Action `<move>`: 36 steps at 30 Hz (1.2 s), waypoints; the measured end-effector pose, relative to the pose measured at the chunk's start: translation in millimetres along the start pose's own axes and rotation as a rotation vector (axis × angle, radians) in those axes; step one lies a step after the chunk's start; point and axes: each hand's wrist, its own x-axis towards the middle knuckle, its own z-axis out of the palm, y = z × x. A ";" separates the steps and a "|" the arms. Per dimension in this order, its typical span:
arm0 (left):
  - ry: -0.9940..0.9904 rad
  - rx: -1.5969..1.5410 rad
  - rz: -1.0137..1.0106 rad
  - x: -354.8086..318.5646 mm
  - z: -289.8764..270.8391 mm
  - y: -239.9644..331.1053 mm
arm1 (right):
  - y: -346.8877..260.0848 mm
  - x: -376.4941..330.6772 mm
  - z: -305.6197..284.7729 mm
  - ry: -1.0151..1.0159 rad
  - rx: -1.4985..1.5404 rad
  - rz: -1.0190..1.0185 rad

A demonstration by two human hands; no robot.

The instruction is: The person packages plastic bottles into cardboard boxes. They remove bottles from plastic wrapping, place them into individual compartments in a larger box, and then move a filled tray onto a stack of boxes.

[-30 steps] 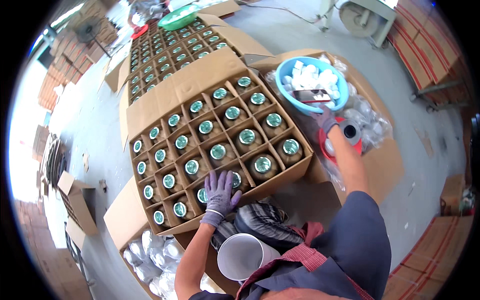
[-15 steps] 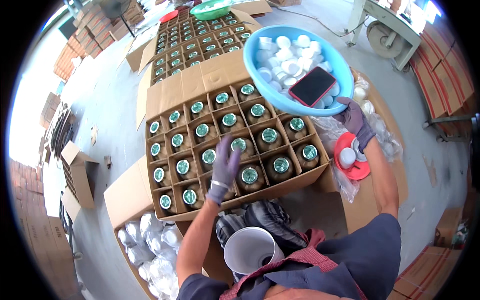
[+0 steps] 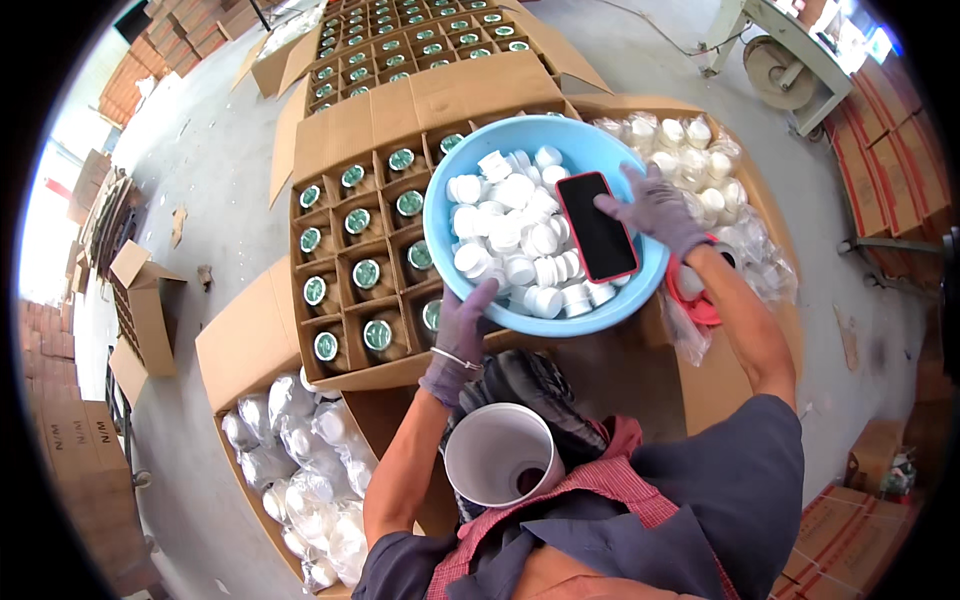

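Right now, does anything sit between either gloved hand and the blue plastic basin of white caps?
Nothing visible: left hand touches the blue plastic basin at its near rim, and right hand at its far rim beside the red-cased phone.

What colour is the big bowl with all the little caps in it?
The bowl is light blue, seen in the head view.

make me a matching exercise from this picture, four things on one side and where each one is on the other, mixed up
Things:
1. phone
2. blue basin
3. white cup
4. bags of white lids

Places:
a. in the open box at the lower left
b. lying on the small white caps inside the basin
c. close to the person's chest, below the basin
d. held over the box of jars by the left hand and the right hand

Pairs: 1-b, 2-d, 3-c, 4-a
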 end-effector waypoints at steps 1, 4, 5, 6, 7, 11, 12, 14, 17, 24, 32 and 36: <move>0.003 0.029 0.021 -3.0 -3.8 -10.0 | -16.7 -1.7 0.0 -0.176 -0.265 0.080; -0.081 -0.051 -0.056 -13.0 5.0 4.7 | -8.4 -8.9 -8.5 -0.218 -0.094 0.099; -0.116 -0.109 -0.094 -14.2 9.0 14.7 | -4.4 -10.8 -7.0 -0.164 0.061 0.085; -0.122 -0.109 -0.140 -12.8 9.4 16.7 | -0.1 -10.4 0.6 -0.132 0.050 0.074; -0.109 -0.060 -0.096 -10.7 10.7 14.7 | 4.0 -6.1 7.7 -0.100 0.039 0.062; -0.118 0.057 0.004 -8.0 -4.3 8.4 | 9.6 -1.5 4.0 -0.100 0.347 0.035; -0.092 -0.071 -0.166 -5.7 -1.9 12.9 | 23.7 3.5 2.7 -0.134 0.472 0.019; -0.098 -0.072 -0.146 4.8 -1.3 2.8 | 62.3 23.0 15.7 -0.193 0.929 -0.028; -0.024 -0.089 -0.007 18.8 -24.0 -20.8 | 33.7 12.1 -6.1 -0.166 1.098 -0.109; -0.207 -0.214 -0.356 -23.5 4.8 29.4 | 37.0 36.1 -63.6 -0.031 0.580 -0.183; -0.290 -0.257 -0.273 -38.5 16.2 25.8 | -10.8 38.8 -121.3 0.075 0.183 -0.260; -0.306 -0.169 -0.312 -42.3 21.8 4.4 | 23.5 68.8 -99.4 0.018 0.267 -0.295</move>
